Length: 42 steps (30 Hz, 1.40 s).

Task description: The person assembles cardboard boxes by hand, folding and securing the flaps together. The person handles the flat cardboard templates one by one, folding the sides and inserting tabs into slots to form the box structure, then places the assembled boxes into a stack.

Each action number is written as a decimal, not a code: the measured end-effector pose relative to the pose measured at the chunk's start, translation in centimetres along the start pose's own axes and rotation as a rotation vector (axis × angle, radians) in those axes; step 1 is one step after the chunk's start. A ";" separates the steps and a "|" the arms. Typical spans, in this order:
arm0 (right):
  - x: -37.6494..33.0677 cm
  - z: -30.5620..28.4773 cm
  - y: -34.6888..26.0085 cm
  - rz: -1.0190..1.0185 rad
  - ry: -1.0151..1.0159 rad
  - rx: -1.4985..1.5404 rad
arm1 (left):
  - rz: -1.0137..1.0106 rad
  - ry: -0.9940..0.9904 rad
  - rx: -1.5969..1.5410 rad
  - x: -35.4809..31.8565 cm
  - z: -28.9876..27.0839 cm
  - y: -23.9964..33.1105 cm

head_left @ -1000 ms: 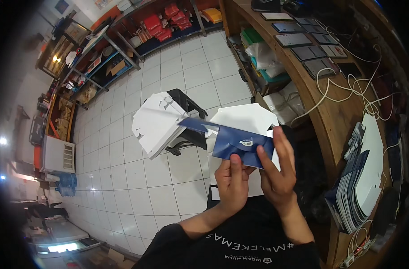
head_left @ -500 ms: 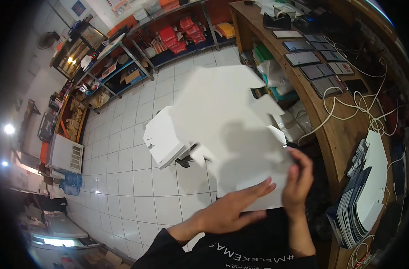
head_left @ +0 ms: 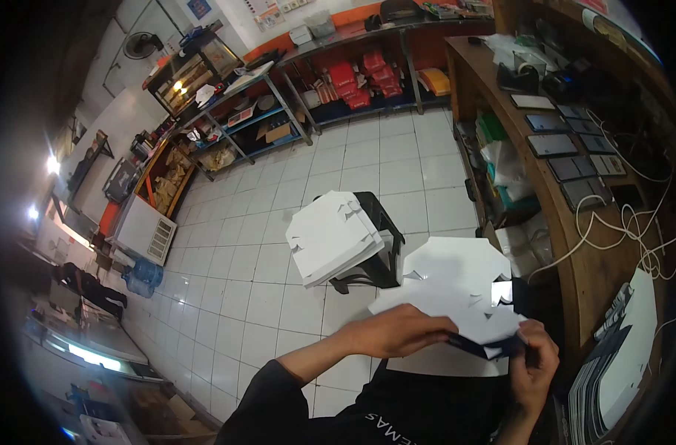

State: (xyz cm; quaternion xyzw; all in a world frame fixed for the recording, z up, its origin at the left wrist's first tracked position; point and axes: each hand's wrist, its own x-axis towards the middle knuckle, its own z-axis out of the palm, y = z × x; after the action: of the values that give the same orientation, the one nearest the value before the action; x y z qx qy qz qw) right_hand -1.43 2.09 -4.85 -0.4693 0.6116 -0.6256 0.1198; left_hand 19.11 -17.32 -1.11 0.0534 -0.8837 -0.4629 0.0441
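A white die-cut cardboard box blank [head_left: 456,274] with notched edges and small flaps lies low in front of me, over my lap. Its near edge is folded up and shows a dark blue outer side [head_left: 480,346]. My left hand [head_left: 397,331] pinches the left part of that folded edge, fingers pressed together. At the right corner, my right hand [head_left: 534,363] grips the same edge between thumb and fingers. Further forward and left, a pile of similar white blanks [head_left: 329,236] rests on a black stool [head_left: 382,271].
To my right stands a wooden table [head_left: 493,96] with several phones [head_left: 575,168], tangled white cables [head_left: 597,226] and a stack of blanks with dark edges [head_left: 625,371]. Metal shelves [head_left: 338,111] holding red packages line the back. White floor tiles [head_left: 271,215] stretch leftward.
The box blank has dropped from a raised, tilted position to lie flatter and nearer my lap. My left hand has gone from fingers spread on it to pinching its folded near edge.
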 end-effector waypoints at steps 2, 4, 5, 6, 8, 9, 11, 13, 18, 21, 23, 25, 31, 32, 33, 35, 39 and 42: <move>0.4 -0.7 -0.2 -0.158 -0.100 0.066 | -0.055 -0.125 -0.141 0.3 0.0 -0.2; 0.3 -0.6 -0.5 -0.234 -0.132 0.072 | 0.039 -0.170 -0.153 0.5 1.1 -3.2; 0.1 0.2 -0.7 -0.236 -0.107 0.044 | -0.142 -0.275 -0.211 0.9 0.2 -2.5; -0.2 1.1 -0.9 -0.237 -0.081 0.016 | -0.110 -0.228 -0.254 0.8 0.2 -2.3; -0.4 2.0 -1.6 -0.220 -0.112 -0.110 | -0.040 -0.146 -0.346 0.8 0.5 -2.0; -0.5 2.4 -2.1 -0.224 -0.133 -0.154 | -0.024 -0.058 -0.406 0.5 1.3 -2.6; -0.5 2.7 -2.7 -0.247 -0.107 -0.301 | -0.119 -0.008 -0.385 0.9 0.7 -1.2; -0.8 3.2 -2.2 -0.274 0.002 -0.421 | -0.201 0.023 -0.373 0.8 0.3 -0.6; -0.4 4.0 -1.5 -0.363 -0.099 -0.386 | -0.247 0.133 -0.135 0.1 -0.3 1.5; -0.7 3.6 -1.1 -0.385 -0.262 -0.300 | -0.190 0.053 -0.028 0.4 0.0 1.9; -1.0 3.4 -1.4 -0.402 -0.196 -0.301 | -0.140 0.035 -0.034 0.7 0.3 2.3; -1.3 2.5 -1.5 -0.456 -0.153 -0.325 | -0.194 -0.123 -0.003 1.2 -0.3 3.5; 0.1 -3.5 -4.4 -0.430 -0.467 -0.556 | 0.269 -0.070 0.122 -3.8 -2.3 3.6; -0.1 -5.2 -4.5 -0.465 -0.493 -0.666 | 0.294 0.003 0.191 -4.1 -2.5 4.6; -0.7 -7.1 -5.0 -0.505 -0.449 -0.781 | 0.326 0.066 0.252 -3.7 -2.2 5.8; -2.5 -11.0 -6.7 -0.467 -0.325 -0.961 | 0.381 0.221 0.402 -2.9 -1.7 6.7; -6.0 -16.7 -11.0 -0.117 0.071 -1.424 | 0.199 0.399 0.202 -2.7 -0.9 3.5; -7.1 -18.8 -10.9 0.148 0.208 -1.427 | 0.066 0.520 0.181 -2.9 1.1 -0.8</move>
State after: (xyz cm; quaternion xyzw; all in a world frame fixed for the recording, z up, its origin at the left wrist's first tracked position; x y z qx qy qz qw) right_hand -6.87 21.95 5.13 -0.3286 0.9093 -0.1057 -0.2326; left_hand 21.91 -16.53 -2.48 0.1452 -0.8818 -0.3512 0.2794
